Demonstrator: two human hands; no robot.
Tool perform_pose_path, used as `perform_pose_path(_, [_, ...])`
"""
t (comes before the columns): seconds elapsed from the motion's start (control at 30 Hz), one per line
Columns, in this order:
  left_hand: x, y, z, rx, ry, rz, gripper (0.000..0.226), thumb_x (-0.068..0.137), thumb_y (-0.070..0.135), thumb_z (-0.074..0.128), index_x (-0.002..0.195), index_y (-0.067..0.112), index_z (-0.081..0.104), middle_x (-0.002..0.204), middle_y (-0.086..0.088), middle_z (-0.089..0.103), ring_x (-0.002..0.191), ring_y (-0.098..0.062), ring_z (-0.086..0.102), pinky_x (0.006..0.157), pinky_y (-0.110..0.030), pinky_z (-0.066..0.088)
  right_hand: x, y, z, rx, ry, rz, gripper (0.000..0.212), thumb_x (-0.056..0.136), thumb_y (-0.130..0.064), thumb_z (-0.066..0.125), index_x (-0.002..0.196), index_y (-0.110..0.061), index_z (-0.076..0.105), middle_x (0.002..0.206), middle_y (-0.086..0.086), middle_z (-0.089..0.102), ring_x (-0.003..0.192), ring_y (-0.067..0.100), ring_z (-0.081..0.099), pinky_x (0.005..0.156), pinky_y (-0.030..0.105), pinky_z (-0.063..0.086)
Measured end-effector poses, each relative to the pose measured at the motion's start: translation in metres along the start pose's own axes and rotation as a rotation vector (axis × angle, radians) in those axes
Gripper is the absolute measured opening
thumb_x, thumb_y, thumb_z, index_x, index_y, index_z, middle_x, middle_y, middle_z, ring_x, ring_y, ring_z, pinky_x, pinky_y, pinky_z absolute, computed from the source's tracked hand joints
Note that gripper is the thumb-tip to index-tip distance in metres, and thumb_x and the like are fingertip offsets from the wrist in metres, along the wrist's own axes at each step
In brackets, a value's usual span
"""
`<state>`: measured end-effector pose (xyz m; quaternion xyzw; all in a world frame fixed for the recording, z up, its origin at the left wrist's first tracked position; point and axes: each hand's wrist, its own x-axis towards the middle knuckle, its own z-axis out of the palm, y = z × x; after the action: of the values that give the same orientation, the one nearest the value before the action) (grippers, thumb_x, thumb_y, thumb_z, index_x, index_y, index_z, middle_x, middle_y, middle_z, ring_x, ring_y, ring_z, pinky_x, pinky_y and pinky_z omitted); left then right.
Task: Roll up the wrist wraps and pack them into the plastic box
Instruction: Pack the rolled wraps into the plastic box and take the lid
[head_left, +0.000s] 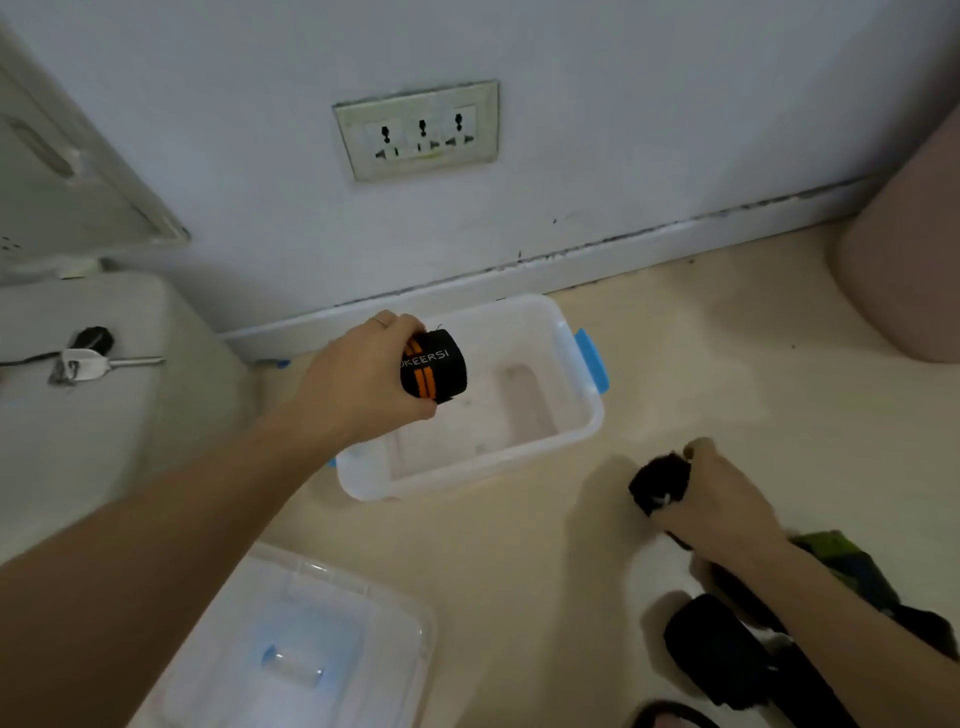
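Note:
A translucent plastic box (576, 410) with blue latches stands open on the floor by the wall, nothing inside it. My left hand (358, 379) grips a rolled black wrist wrap with orange stripes (434, 366) and holds it over the box's left side. To the right, near the floor, my right hand (722, 506) holds the end of a second black wrap (660, 483); its strap trails back under my forearm.
The box's lid (291, 649) lies on the floor at the lower left. A white appliance (78, 415) stands at the left, with a small scoop (88, 364) on it. Dark gear (727, 649) lies at the lower right. A pink object (904, 260) fills the right edge.

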<state>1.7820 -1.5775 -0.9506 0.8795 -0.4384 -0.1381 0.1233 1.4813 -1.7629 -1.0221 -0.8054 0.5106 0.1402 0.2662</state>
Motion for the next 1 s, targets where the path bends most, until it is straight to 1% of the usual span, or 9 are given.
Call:
perform_pose_path(0.07, [0.010,-0.014,0.008,0.182,0.000,0.060,0.062,0.070,0.039,0.081,0.123,0.020,0.056,0.105,0.002,0.057,0.096,-0.022,0.055,0.075,-0.036,0.046,-0.012,-0.022,-0.032,0.146,0.155,-0.046,0.056,0.073,-0.029,0.084,0.108,-0.015,0.043,0.096,0.007,0.061,0.084,0.031,0.059,0.070,0.041,0.049])
perform_pose_path(0.17, [0.017,-0.028,0.024,0.386,0.010,0.146,0.051,0.068,0.033,0.079,0.110,0.013,0.057,0.094,-0.005,0.061,0.088,-0.028,0.054,0.070,-0.038,0.044,-0.025,-0.072,-0.075,0.157,0.362,-0.269,0.051,0.066,-0.023,0.081,0.100,-0.020,0.044,0.091,0.000,0.054,0.081,0.027,0.053,0.059,0.034,0.035])
perform_pose_path(0.27, [0.021,-0.029,0.039,0.490,-0.019,0.165,0.043,0.077,0.034,0.073,0.109,0.012,0.053,0.098,-0.006,0.060,0.092,-0.027,0.055,0.071,-0.034,0.039,-0.008,-0.131,-0.074,0.066,0.375,-0.557,0.048,0.064,-0.018,0.076,0.101,-0.020,0.047,0.097,0.003,0.054,0.086,0.029,0.052,0.056,0.031,0.027])
perform_pose_path(0.37, [0.025,-0.026,0.049,0.602,-0.093,0.120,0.041,0.086,0.034,0.068,0.117,0.013,0.050,0.112,-0.006,0.057,0.101,-0.025,0.056,0.073,-0.031,0.034,0.026,-0.179,-0.030,-0.184,0.289,-0.758,0.054,0.072,-0.014,0.073,0.121,-0.015,0.050,0.118,0.009,0.055,0.105,0.033,0.054,0.072,0.035,0.034])
perform_pose_path(0.5, [0.028,-0.029,0.066,0.693,-0.121,0.078,0.040,0.090,0.033,0.066,0.121,0.013,0.050,0.126,-0.009,0.047,0.096,-0.024,0.057,0.068,-0.032,0.033,0.068,-0.190,0.031,-0.409,0.202,-0.764,0.058,0.084,-0.008,0.070,0.134,-0.014,0.042,0.131,0.010,0.046,0.112,0.031,0.052,0.080,0.033,0.033])
perform_pose_path(0.7, [0.031,-0.034,0.083,0.858,-0.121,0.106,0.038,0.093,0.032,0.064,0.123,0.014,0.049,0.120,-0.007,0.055,0.103,-0.023,0.056,0.076,-0.031,0.037,0.100,-0.180,0.038,-0.657,0.191,-0.690,0.054,0.089,-0.011,0.067,0.137,-0.014,0.042,0.132,0.010,0.048,0.117,0.031,0.053,0.093,0.037,0.041])
perform_pose_path(0.83, [0.034,-0.027,0.083,0.842,-0.095,0.088,0.041,0.093,0.031,0.066,0.125,0.014,0.046,0.124,-0.007,0.054,0.108,-0.024,0.055,0.076,-0.031,0.032,0.097,-0.180,0.039,-0.760,0.236,-0.695,0.050,0.093,-0.017,0.065,0.138,-0.017,0.042,0.137,0.012,0.043,0.118,0.031,0.049,0.084,0.037,0.037])
perform_pose_path(0.9, [0.034,-0.027,0.083,0.857,-0.071,0.111,0.042,0.092,0.032,0.067,0.124,0.016,0.046,0.124,-0.006,0.054,0.108,-0.023,0.053,0.076,-0.032,0.031,0.092,-0.179,0.041,-0.727,0.239,-0.662,0.055,0.090,-0.011,0.067,0.138,-0.016,0.039,0.140,0.016,0.035,0.106,0.031,0.053,0.074,0.036,0.038])
perform_pose_path(1.0, [0.029,-0.027,0.083,0.838,-0.073,0.113,0.042,0.090,0.032,0.067,0.122,0.016,0.045,0.121,-0.006,0.053,0.104,-0.023,0.053,0.076,-0.031,0.032,0.091,-0.181,0.039,-0.619,0.170,-0.602,0.063,0.087,0.001,0.066,0.140,-0.010,0.034,0.142,0.021,0.030,0.069,0.024,0.053,0.064,0.032,0.040])
